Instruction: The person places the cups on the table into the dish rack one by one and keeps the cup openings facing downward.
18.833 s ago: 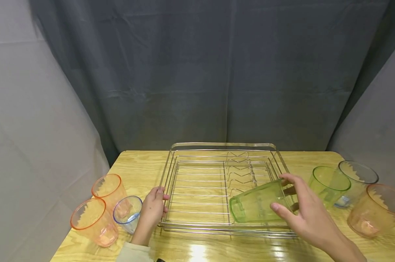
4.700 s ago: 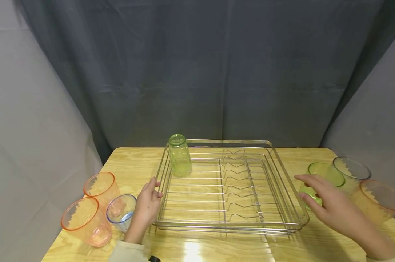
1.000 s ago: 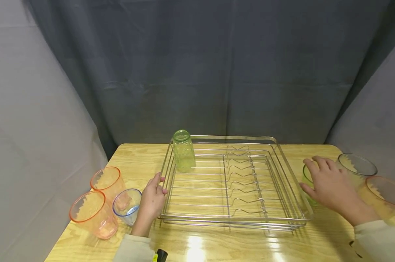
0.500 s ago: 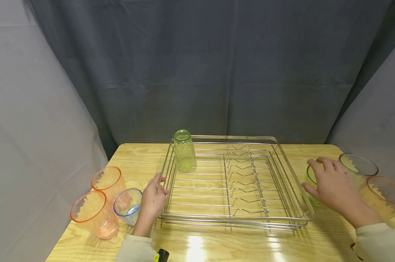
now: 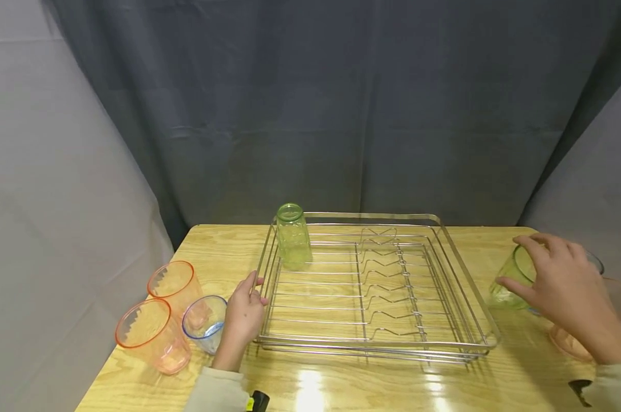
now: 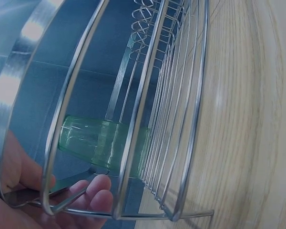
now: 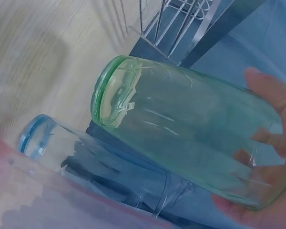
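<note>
My left hand [image 5: 243, 312] grips the left side of a wire dish rack [image 5: 367, 216]; in the left wrist view its fingers curl round the wires. In the rack's back left corner a green glass [image 5: 293, 240] stands upside down. Over at the table's right side, my right hand [image 5: 568, 280] holds a second green glass [image 5: 508, 280] near its rim, thumb on one side and fingers on the other. This glass is tilted, base toward the rack. The right wrist view shows its thick green base [image 7: 117, 93] beside a clear bluish glass [image 7: 109, 167].
Two orange glasses [image 5: 168, 352] and a small blue-rimmed glass [image 5: 204, 323] stand upright left of the rack. Behind my right hand, another orange glass [image 5: 568, 343] is partly hidden. A grey curtain [image 5: 362, 114] hangs behind the wooden table [image 5: 362, 377].
The first green glass went from my right hand into the rack's back left corner. My right hand then took hold of the second green glass and has just tilted it, moving right. My left hand stays put.
</note>
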A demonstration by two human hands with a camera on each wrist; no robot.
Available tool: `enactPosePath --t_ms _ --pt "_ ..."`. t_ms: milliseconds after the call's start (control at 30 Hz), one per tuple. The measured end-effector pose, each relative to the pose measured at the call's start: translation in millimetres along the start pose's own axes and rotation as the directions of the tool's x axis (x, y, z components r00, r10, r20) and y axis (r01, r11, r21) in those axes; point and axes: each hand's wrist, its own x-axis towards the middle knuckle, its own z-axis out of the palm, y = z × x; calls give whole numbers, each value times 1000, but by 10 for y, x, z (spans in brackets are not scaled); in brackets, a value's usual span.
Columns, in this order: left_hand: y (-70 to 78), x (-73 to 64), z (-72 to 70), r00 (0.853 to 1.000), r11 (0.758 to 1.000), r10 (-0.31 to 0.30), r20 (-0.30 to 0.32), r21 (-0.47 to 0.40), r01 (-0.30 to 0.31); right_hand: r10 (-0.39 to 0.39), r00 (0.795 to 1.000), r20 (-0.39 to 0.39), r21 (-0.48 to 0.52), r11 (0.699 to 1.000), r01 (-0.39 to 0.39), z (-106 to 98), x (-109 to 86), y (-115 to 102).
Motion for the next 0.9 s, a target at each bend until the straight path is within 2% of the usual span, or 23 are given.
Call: enactPosePath --t_ms 333,567,900 --pt "7 8 -5 1000 1000 -18 -16 -2 18 -3 999 -50 71 997 6 -77 -87 -4" --pt "-3 17 1 999 1000 -27 -35 3 27 60 997 -47 163 985 -51 -140 -87 -7" --pt "-9 21 13 998 999 -47 -45 12 47 114 986 -123 259 963 -79 -291 -90 56"
